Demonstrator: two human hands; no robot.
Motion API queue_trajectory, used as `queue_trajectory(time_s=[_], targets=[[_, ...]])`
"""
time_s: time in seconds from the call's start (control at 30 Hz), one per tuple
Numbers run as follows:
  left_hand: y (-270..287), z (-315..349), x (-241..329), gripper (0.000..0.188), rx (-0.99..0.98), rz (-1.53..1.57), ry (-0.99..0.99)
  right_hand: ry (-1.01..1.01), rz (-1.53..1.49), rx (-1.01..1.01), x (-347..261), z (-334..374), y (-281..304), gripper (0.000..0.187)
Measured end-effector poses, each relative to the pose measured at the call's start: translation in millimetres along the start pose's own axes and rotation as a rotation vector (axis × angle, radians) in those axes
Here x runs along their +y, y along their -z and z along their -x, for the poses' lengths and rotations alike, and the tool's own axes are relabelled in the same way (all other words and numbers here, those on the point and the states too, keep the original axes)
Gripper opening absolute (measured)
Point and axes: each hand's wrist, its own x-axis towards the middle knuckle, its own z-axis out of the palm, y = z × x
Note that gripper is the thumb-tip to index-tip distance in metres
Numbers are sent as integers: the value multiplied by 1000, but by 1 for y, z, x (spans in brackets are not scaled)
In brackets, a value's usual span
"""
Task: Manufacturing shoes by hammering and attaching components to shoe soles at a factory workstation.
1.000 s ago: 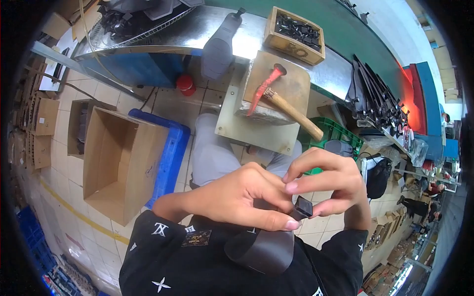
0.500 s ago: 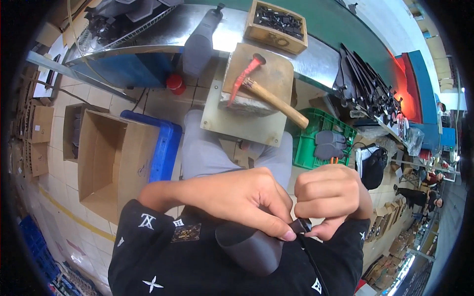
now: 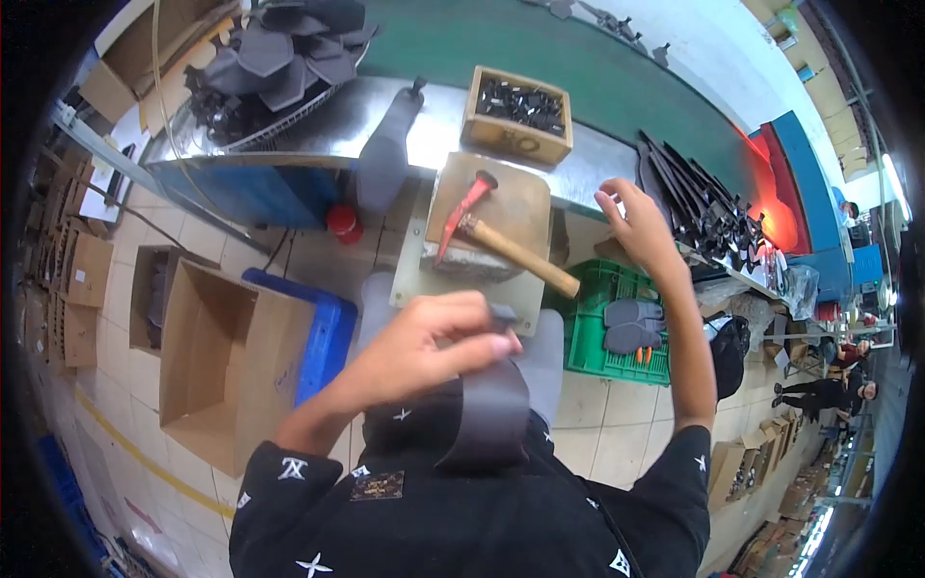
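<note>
My left hand point(image 3: 424, 342) is closed around the narrow end of a dark grey paddle-shaped piece point(image 3: 489, 414). Its wide, curved end hangs down in front of my shirt, slightly blurred. My right hand point(image 3: 631, 214) is raised over the bench's front edge with nothing in it, thumb and fingers apart. To its left stands a wooden box point(image 3: 515, 146) of small black parts. A hammer point(image 3: 511, 255) with a red head and wooden handle lies across a block point(image 3: 525, 197) in front of me.
Another grey paddle-shaped piece point(image 3: 385, 159) overhangs the bench edge. More are heaped in a rack point(image 3: 289, 120) at far left and lined up point(image 3: 689, 193) at right, near a glowing orange opening point(image 3: 776, 223). A green crate point(image 3: 588, 328) and a cardboard box point(image 3: 275, 371) flank my legs.
My right hand has let go of the piece's narrow end and moved forward over the bench. My left hand has carried the piece forward, its wide end now downward.
</note>
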Motion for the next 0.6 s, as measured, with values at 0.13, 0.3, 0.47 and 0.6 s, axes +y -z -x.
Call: queue_trajectory(time_s=[0.13, 0.3, 0.47, 0.6], targets=[[7, 4, -18, 26, 171, -14, 36, -57, 35, 183, 89, -27, -78, 34], [9, 10, -36, 31, 355, 85, 217, 143, -17, 614, 83, -5, -128, 19], [18, 21, -79, 38, 396, 218, 248, -303, -169, 801, 42, 126, -189, 13], [-4, -16, -96, 41, 312, 313, 251, -653, -15, 273, 44, 264, -285, 39]])
